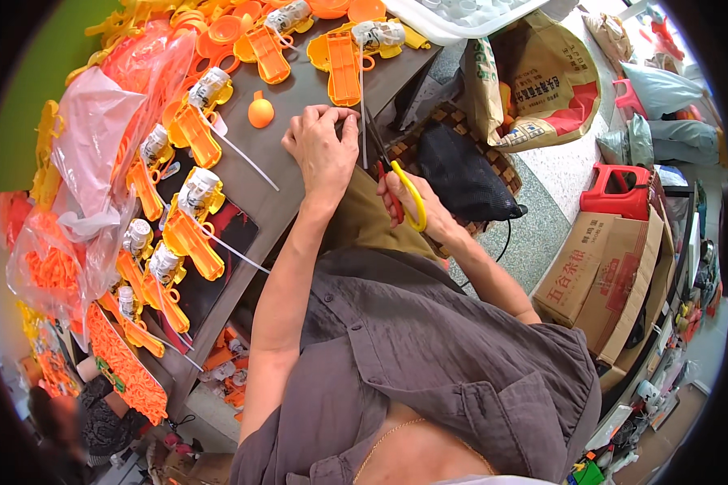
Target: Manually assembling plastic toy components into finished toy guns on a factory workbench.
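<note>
One right hand (429, 208): clamped on the scissors (383, 154) by yellow and red handles, blades toward 11 o'clock.
Left hand (323, 151): apart from the right, at the scissors' 9 o'clock, fingers bent; cannot tell whether they pinch anything.
White stick (364, 133): between left hand and blades.
Orange toy (344, 69): on the tabletop (303, 93), at the left hand's 12 o'clock.
Orange round piece (260, 112): its 10 o'clock.
</note>
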`<state>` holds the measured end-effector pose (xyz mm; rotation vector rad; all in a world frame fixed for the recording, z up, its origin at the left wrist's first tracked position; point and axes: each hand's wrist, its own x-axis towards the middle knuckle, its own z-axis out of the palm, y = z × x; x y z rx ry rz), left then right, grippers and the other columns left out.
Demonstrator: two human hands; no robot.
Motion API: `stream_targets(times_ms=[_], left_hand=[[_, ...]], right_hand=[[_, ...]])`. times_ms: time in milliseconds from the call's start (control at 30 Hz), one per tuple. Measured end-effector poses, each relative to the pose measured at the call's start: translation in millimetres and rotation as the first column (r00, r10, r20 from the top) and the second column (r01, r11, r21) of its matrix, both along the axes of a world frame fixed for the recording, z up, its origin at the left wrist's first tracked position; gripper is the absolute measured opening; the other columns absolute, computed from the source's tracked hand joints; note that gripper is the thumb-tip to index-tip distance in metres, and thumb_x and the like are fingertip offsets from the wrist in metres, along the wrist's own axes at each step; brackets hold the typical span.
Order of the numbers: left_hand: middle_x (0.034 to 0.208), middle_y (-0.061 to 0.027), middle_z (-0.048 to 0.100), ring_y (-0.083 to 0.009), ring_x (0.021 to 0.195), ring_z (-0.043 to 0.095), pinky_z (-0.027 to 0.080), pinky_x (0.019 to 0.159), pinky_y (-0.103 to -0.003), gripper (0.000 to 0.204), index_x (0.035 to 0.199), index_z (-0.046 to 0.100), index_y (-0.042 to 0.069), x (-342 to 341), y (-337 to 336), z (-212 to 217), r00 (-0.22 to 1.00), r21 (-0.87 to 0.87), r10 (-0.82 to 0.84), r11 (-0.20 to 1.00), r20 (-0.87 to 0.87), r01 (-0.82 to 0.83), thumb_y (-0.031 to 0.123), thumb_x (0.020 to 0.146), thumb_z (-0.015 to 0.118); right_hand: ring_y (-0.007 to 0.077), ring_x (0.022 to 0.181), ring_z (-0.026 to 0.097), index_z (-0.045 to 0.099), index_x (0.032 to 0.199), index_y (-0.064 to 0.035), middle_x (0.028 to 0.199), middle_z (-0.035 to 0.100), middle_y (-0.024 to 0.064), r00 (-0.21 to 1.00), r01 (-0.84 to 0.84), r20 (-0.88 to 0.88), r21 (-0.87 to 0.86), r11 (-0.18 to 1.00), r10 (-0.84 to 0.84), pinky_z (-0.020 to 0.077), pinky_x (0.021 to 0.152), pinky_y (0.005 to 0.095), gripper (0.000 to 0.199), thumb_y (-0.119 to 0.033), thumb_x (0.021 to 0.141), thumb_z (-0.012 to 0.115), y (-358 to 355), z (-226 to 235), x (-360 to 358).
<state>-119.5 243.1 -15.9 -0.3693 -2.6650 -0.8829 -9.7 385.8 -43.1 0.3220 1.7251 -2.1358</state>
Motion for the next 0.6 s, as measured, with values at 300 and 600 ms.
stream_targets(times_ms=[300,600], left_hand=[[0.100,-0.0035,0.057,-0.0230,0.103,0.050,0.030,0.097,-0.041,0.012,0.084,0.070,0.011,5,-2,-3,0.998,0.161,-0.055,0.985,-0.015,0.057,0.022,0.080,0.070],[0.102,-0.0021,0.060,-0.0221,0.103,0.053,0.032,0.095,-0.039,0.014,0.085,0.071,0.013,5,-8,0,0.997,0.139,-0.075,0.988,0.010,0.073,0.026,0.079,0.072]], right_hand=[[0.0073,0.054,0.051,0.055,0.093,-0.0008,0.066,0.048,0.0008,0.995,0.058,-0.093,0.205,0.977,-0.039,0.0471,0.044,0.0232,0.043,-0.043,0.099,0.051,-13,-6,4],[0.0087,0.048,0.049,0.054,0.091,-0.0012,0.061,0.048,0.0014,0.994,0.084,-0.078,0.115,0.990,-0.075,0.0457,0.042,0.0228,0.047,-0.047,0.098,0.049,-21,-1,2]])
